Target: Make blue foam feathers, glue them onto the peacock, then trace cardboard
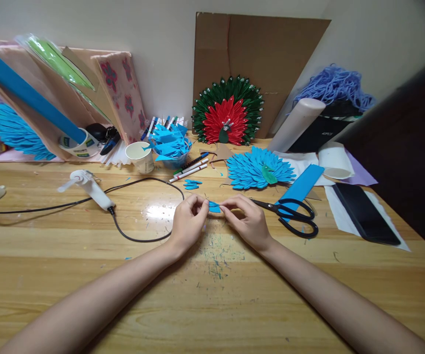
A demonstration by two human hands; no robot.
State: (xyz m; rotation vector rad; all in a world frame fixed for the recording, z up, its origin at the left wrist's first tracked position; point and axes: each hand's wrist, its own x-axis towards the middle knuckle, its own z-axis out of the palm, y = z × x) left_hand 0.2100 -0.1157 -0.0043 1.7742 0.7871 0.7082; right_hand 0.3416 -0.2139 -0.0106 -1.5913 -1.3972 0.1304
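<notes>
Holding a small blue piece (214,207) over the wooden surface (216,305), left of the black scissors (277,207). Pinching one end with the left hand (189,223) and the other with the right hand (247,221) — with both in a closed grip on it. Probably at the shaping step, folding or rolling, to judge from small blue petals (192,187) lying farther left of the scissors. Calling next for an even, firm pinch — and for keeping any fold from springing open.

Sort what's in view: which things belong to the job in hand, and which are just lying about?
Likely the job's: blue piece in left hand and right hand; small petals; blue scraps; scissors; blue strip; glue gun.

Probably just lying about: phone; yarn; markers.
</notes>
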